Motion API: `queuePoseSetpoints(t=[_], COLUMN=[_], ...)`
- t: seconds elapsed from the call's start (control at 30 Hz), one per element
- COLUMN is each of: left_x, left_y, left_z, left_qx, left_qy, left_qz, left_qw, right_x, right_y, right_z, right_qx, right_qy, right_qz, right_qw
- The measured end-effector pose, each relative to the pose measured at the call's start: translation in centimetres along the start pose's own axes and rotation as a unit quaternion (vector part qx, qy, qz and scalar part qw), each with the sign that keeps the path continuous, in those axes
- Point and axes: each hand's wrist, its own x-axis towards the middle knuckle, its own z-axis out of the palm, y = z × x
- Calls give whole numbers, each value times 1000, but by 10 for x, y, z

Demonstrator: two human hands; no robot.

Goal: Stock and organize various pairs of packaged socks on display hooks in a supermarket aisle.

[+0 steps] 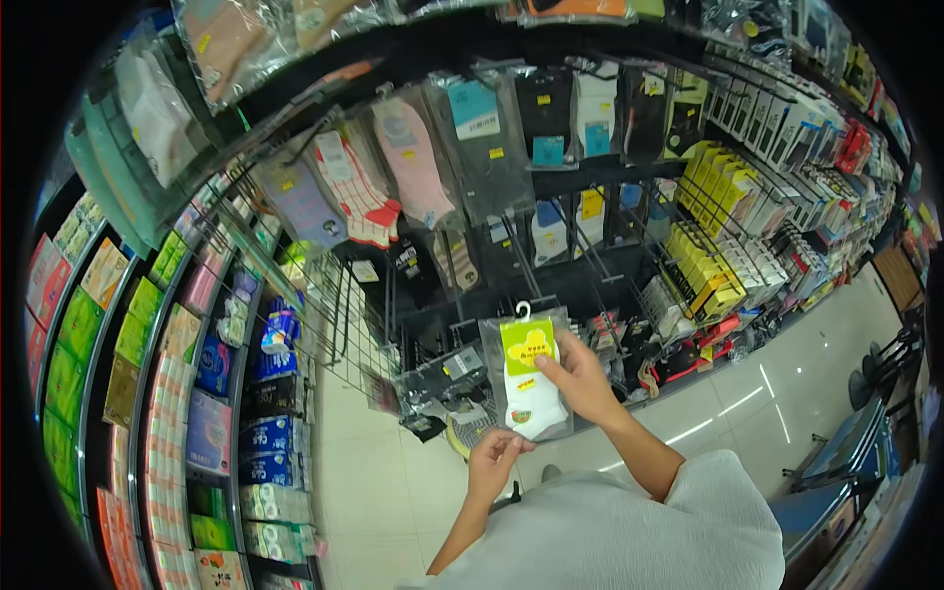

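Note:
A pack of white socks [542, 398] in a clear plastic sleeve is held up before me, with a white hook at its top. A green and yellow card with writing covers its upper part, and a small watermelon-like print shows near the toe. My right hand [582, 376] grips the pack's right edge, thumb over the card. At the lower left corner, my left hand [495, 459] pinches the plastic between thumb and fingers. Just beyond the pack stands a black display rack with metal hooks [527, 276].
More packed socks hang ahead, including a pink pair [414, 158] and a red-and-white checked pair [354, 192]. Shelves of tissue packs [273, 442] line the left. Yellow boxes [704, 273] hang on the right. Blue folded items [807, 509] stand at lower right on the tiled floor [361, 472].

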Motion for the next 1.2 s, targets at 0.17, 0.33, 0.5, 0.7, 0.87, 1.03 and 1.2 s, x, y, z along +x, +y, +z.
queuePoseSetpoints(t=[0.17, 0.33, 0.5, 0.7, 0.87, 1.03, 1.2], left_x=[22, 36, 40, 33, 20, 8, 3], left_y=[4, -1, -2, 4, -9, -9, 6], left_z=[21, 28, 34, 25, 9, -9, -30], left_qx=[3, 91, 75, -85, -83, -98, -104], left_qy=[-17, 28, 5, -1, 47, 75, 98], left_qz=[-2, 6, 40, 61, 39, 37, 10], left_qw=[1000, 995, 996, 994, 995, 992, 990], right_x=[17, 27, 31, 64, 111, 145, 178], right_y=[-4, -6, -21, -60, -84, -112, -112], right_z=[-16, -28, -44, -22, 30, 107, 138], right_qx=[28, 24, -8, -148, -202, -172, -122], right_qy=[18, 19, -34, -144, -177, -191, -144], right_qz=[3, -10, 4, -37, -140, -196, -229], right_qw=[999, 999, 999, 978, 953, 946, 955])
